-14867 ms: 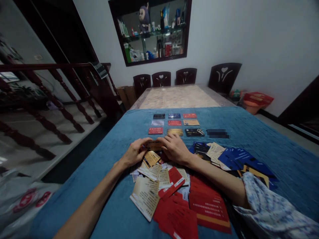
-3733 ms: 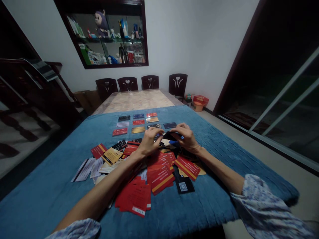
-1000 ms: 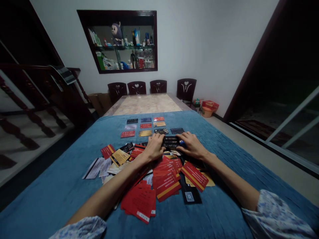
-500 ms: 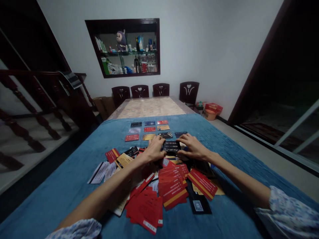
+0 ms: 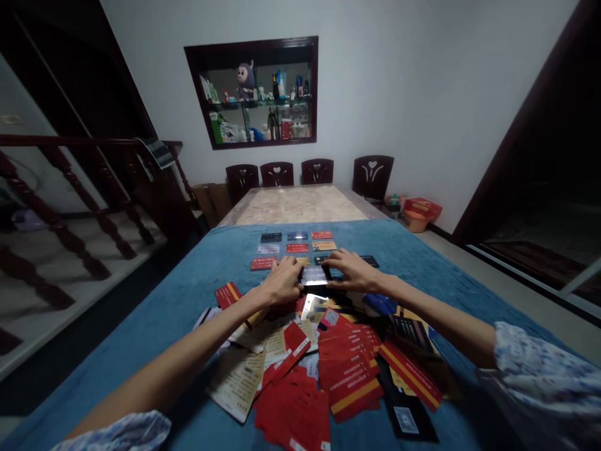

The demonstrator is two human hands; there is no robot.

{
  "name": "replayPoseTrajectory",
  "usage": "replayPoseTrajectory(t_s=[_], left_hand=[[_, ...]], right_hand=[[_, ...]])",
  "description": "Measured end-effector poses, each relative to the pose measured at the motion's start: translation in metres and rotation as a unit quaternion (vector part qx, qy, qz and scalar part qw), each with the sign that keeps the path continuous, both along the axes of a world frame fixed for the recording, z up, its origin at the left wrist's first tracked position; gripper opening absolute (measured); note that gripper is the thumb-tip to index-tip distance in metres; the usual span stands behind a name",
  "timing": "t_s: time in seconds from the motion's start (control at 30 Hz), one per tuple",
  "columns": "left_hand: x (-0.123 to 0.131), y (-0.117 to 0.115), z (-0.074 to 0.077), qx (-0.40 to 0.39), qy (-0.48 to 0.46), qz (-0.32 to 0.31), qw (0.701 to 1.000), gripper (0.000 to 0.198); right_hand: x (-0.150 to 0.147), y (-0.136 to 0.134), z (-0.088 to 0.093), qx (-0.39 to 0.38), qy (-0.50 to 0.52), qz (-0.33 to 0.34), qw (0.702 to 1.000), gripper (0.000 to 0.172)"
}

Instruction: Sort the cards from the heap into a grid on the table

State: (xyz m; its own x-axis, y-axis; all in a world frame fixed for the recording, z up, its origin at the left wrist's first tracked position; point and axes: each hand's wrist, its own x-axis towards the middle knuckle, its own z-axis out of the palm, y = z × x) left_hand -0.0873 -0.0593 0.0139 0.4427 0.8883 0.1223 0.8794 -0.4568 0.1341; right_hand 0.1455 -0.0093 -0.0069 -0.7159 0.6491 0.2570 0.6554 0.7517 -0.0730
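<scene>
Between my hands is a black card with pale print, shiny with glare. My left hand pinches its left edge, and my right hand grips its right edge with thumb and fingers. Just beyond, several cards lie face up in rows, among them a red card, a blue card and a yellow card. Below my hands spreads a loose heap of cards: red cards, cream cards and a black card with a square emblem. My forearms partly cover this heap.
A blue cloth covers the near part of the table, with a marbled top beyond it. Dark chairs stand at the far end. A wooden railing is on the left, and a red and orange bucket on the right.
The view has turned left, so the scene shifts right. The black card stays between both hands but now catches glare. More of the cream cards show below my left forearm.
</scene>
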Motion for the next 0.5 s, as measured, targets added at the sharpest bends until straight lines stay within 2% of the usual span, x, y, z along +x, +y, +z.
replayPoseTrajectory(t_s=[0.13, 0.27, 0.5], left_hand=[[-0.011, 0.008, 0.009, -0.014, 0.046, 0.026, 0.998, 0.039], [-0.021, 0.019, 0.015, -0.014, 0.074, 0.045, 0.996, 0.042], [-0.04, 0.039, 0.019, -0.014, 0.105, 0.058, 0.993, 0.038]], right_hand=[[-0.019, 0.012, 0.01, -0.018, -0.034, -0.031, 0.999, 0.049], [-0.035, 0.023, 0.019, -0.03, -0.049, -0.022, 0.998, 0.048], [-0.058, 0.049, 0.023, -0.037, -0.059, -0.006, 0.998, 0.043]])
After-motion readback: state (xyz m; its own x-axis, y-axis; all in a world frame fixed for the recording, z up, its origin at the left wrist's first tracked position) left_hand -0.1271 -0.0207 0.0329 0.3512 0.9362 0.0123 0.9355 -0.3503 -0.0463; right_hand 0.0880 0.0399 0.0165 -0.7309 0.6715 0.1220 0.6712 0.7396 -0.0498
